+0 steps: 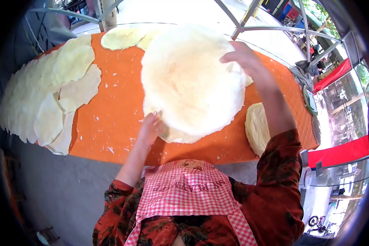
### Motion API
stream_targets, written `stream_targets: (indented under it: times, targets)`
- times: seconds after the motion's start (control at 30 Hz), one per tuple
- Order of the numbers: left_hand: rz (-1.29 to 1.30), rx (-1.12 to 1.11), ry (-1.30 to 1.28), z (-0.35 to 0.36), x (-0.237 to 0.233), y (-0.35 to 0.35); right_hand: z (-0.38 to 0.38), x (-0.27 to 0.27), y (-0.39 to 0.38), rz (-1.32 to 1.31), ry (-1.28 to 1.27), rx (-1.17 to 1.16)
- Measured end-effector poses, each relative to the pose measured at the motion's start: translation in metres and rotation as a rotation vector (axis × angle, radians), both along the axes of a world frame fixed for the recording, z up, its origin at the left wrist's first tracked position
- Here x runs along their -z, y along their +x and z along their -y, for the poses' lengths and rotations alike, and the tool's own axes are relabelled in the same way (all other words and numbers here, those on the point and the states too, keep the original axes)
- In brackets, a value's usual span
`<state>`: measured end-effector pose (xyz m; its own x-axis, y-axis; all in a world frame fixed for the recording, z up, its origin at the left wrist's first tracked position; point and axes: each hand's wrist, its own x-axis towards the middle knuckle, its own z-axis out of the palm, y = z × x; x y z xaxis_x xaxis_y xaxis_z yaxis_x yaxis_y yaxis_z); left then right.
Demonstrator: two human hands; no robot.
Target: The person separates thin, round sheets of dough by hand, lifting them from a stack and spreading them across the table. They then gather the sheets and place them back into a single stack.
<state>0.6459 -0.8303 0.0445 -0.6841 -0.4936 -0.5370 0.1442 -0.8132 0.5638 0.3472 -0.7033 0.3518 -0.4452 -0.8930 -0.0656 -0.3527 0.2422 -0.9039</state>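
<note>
A large, thin, pale round flatbread [192, 86], slightly blurred, spreads above the orange cloth in front of me. At its lower left edge, my left hand [151, 126] is closed with fingertips pinching the rim. My right hand [246, 59] is at the upper right rim, thumb and fingers around the edge, somewhat smeared by motion. Part of another pale sheet [179, 137] shows beneath the lower edge. To the right, partly behind my right forearm, sits a thick round stack of flatbreads [256, 129].
Many overlapping flatbreads [49, 78] cover the table's left end, some hanging over its edge. More rounds [121, 38] lie along the far edge. White flakes dot the orange cloth [106, 119]. Metal frame bars [274, 28] stand behind, and a grey cloth [302, 76] lies at the right end.
</note>
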Motion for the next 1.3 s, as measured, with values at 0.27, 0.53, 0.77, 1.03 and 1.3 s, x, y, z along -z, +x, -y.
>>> stream_targets:
  times: [0.27, 0.53, 0.77, 1.03, 1.3]
  targets:
    - [-0.093, 0.053, -0.002, -0.007, 0.046, -0.023, -0.079, 0.221, -0.094, 0.622, 0.13, 0.238]
    - [0.166, -0.069, -0.088, -0.019, 0.073, -0.028, -0.116, 0.324, -0.09, 0.918, 0.235, 0.414]
    - [0.228, 0.029, -0.09, -0.017, 0.066, -0.03, -0.142, 0.31, -0.055, 0.733, 0.372, 0.476]
    - [0.206, 0.022, -0.089, -0.021, 0.05, -0.032, -0.161, 0.321, -0.001, 1.262, -0.32, 0.453]
    - [0.122, 0.032, -0.086, -0.019, 0.06, -0.028, -0.174, 0.355, 0.035, 1.363, -0.552, 0.633]
